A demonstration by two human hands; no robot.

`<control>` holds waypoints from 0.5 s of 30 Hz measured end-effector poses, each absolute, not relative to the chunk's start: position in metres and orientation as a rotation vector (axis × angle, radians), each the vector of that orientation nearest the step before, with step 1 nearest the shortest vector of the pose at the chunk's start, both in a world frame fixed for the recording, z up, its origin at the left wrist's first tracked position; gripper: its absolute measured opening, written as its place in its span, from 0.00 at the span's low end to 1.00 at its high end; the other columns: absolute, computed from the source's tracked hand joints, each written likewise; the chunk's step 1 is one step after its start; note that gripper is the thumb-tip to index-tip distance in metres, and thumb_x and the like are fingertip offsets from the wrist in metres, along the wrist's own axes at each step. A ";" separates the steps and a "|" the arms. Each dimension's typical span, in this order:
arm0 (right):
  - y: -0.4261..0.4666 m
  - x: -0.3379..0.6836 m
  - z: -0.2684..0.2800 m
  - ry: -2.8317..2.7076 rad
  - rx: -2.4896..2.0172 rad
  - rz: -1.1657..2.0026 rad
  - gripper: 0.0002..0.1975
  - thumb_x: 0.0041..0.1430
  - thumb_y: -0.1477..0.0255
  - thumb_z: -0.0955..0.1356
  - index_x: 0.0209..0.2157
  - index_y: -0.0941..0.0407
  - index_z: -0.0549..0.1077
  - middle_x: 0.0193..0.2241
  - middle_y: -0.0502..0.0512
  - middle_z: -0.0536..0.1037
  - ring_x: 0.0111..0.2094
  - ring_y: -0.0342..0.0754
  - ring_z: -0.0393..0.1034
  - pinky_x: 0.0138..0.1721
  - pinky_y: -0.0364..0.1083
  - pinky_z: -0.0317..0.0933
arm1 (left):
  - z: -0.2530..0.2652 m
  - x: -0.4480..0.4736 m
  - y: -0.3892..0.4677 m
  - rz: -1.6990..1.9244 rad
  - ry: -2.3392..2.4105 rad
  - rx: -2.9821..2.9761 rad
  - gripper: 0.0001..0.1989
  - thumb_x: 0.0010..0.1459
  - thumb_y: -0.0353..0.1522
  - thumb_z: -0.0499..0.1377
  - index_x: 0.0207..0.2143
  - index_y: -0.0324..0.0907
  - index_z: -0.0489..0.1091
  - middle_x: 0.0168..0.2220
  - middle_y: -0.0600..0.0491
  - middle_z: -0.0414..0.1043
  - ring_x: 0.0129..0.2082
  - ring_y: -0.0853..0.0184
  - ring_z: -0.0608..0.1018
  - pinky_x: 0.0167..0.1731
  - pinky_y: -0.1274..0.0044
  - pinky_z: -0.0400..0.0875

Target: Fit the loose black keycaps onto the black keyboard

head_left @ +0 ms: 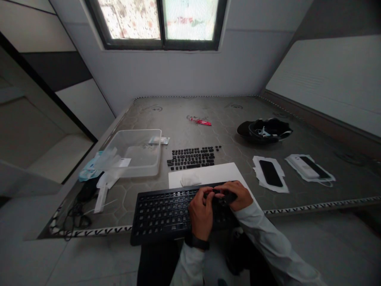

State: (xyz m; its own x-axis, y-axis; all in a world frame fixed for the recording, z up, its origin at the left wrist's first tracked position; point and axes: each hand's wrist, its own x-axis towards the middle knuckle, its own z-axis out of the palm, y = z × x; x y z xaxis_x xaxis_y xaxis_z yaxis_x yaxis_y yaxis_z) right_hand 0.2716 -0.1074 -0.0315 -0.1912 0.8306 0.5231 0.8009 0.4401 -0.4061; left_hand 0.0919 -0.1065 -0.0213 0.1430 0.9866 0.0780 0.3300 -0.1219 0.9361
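The keyboard (162, 212) ran left to right, mostly left of our grasp — our left hand (201, 212), nearer its middle, curled on we couldn't tell what, our right hand (238, 195) gripping a dark piece (229, 197) over the right end.

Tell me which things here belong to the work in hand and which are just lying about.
Likely part of the work:
keyboard, under the left hand and right hand
dark item in the right hand
loose keycaps
white sheet, perhaps

Apparently just lying about:
black cap
red packet
phone-like slab
cables
clear bin, use uncertain
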 end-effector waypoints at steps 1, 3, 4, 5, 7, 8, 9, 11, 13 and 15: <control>-0.107 0.272 -0.031 -2.002 -1.358 0.059 0.08 0.59 0.67 0.70 0.40 0.51 0.79 0.31 0.51 0.82 0.32 0.46 0.76 0.36 0.47 0.62 | -0.021 0.092 -0.106 1.000 1.305 1.600 0.11 0.64 0.37 0.53 0.41 0.45 0.74 0.35 0.56 0.77 0.28 0.70 0.74 0.32 0.79 0.65; -0.106 0.273 -0.031 -2.008 -1.350 0.078 0.07 0.60 0.66 0.70 0.40 0.51 0.79 0.33 0.52 0.82 0.34 0.47 0.77 0.37 0.47 0.62 | -0.021 0.093 -0.106 0.989 1.308 1.611 0.11 0.64 0.37 0.53 0.41 0.45 0.74 0.35 0.55 0.77 0.28 0.70 0.74 0.32 0.78 0.65; -0.107 0.273 -0.030 -2.006 -1.359 0.090 0.07 0.60 0.66 0.70 0.39 0.51 0.79 0.34 0.52 0.83 0.34 0.47 0.77 0.37 0.47 0.62 | -0.021 0.093 -0.106 0.983 1.315 1.614 0.12 0.64 0.37 0.53 0.41 0.44 0.74 0.35 0.55 0.77 0.27 0.70 0.74 0.32 0.78 0.65; -0.107 0.272 -0.029 -2.004 -1.373 0.104 0.07 0.60 0.66 0.69 0.39 0.51 0.78 0.34 0.52 0.83 0.34 0.47 0.77 0.37 0.47 0.61 | -0.022 0.093 -0.107 0.976 1.323 1.618 0.12 0.64 0.37 0.53 0.41 0.45 0.74 0.34 0.55 0.77 0.27 0.70 0.74 0.31 0.78 0.65; -0.107 0.270 -0.027 -2.009 -1.388 0.126 0.07 0.61 0.65 0.69 0.39 0.51 0.78 0.34 0.52 0.83 0.33 0.47 0.77 0.37 0.47 0.59 | -0.022 0.094 -0.107 0.966 1.337 1.616 0.12 0.64 0.38 0.53 0.42 0.45 0.74 0.33 0.55 0.77 0.26 0.70 0.74 0.30 0.79 0.64; -0.107 0.269 -0.026 -2.016 -1.385 0.130 0.08 0.61 0.65 0.69 0.40 0.51 0.78 0.34 0.52 0.83 0.33 0.46 0.77 0.37 0.47 0.58 | -0.022 0.094 -0.107 0.965 1.339 1.611 0.12 0.64 0.38 0.53 0.42 0.45 0.74 0.33 0.56 0.77 0.26 0.70 0.74 0.30 0.79 0.64; -0.107 0.268 -0.025 -2.026 -1.379 0.130 0.07 0.61 0.65 0.69 0.40 0.51 0.78 0.34 0.52 0.83 0.33 0.46 0.77 0.36 0.47 0.57 | -0.022 0.094 -0.107 0.966 1.339 1.604 0.11 0.64 0.38 0.53 0.41 0.46 0.74 0.33 0.56 0.77 0.26 0.71 0.74 0.30 0.79 0.64; -0.106 0.266 -0.023 -2.036 -1.373 0.116 0.07 0.61 0.66 0.69 0.39 0.51 0.77 0.34 0.51 0.83 0.32 0.45 0.77 0.35 0.47 0.55 | -0.022 0.095 -0.107 0.968 1.334 1.595 0.11 0.64 0.37 0.53 0.41 0.46 0.74 0.33 0.56 0.77 0.26 0.71 0.74 0.30 0.79 0.64; -0.105 0.264 -0.022 -2.026 -1.389 0.097 0.06 0.61 0.66 0.69 0.38 0.51 0.77 0.33 0.51 0.83 0.30 0.44 0.76 0.35 0.48 0.53 | -0.022 0.095 -0.107 0.969 1.330 1.588 0.11 0.64 0.37 0.53 0.41 0.46 0.73 0.34 0.56 0.78 0.26 0.70 0.74 0.30 0.79 0.64; -0.103 0.263 -0.021 -2.029 -1.416 0.097 0.05 0.60 0.67 0.69 0.37 0.50 0.78 0.33 0.50 0.83 0.29 0.44 0.75 0.35 0.48 0.53 | -0.021 0.095 -0.107 0.975 1.329 1.578 0.11 0.64 0.38 0.52 0.41 0.46 0.73 0.34 0.55 0.78 0.26 0.70 0.74 0.30 0.79 0.65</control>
